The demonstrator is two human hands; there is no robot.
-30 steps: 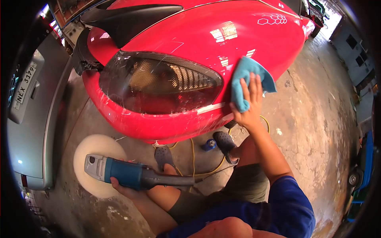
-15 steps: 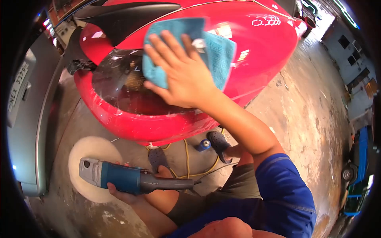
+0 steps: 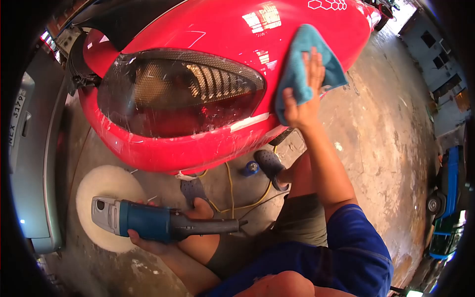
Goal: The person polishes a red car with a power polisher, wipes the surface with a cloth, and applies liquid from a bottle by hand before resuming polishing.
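A folded teal cloth [image 3: 295, 67] lies against the side of the glossy red body panel [image 3: 217, 29], right of the dark transparent headlight cover [image 3: 183, 94]. My right hand [image 3: 307, 94] presses on it with the fingers stretched out. Low on the left, my left hand [image 3: 143, 238] is wrapped under a teal and grey power polisher [image 3: 148, 221], which lies level. Most of that hand's fingers are hidden behind the tool body. The polisher's round cream pad [image 3: 109, 185] faces away from me. Scratches and whitish marks show on the headlight cover and the red edge below it.
A silver vehicle [image 3: 37, 163] with a licence plate stands at the left. On the concrete floor [image 3: 376, 163] lie a yellow cord [image 3: 230, 185] and a small blue-topped container [image 3: 251, 168], near my feet in dark clogs. A blue vehicle [image 3: 450, 183] is at the far right.
My right hand and the cloth have moved right, off the headlight cover and onto the red side panel, uncovering the cover. The polisher has shifted slightly left in view, still in my left hand.
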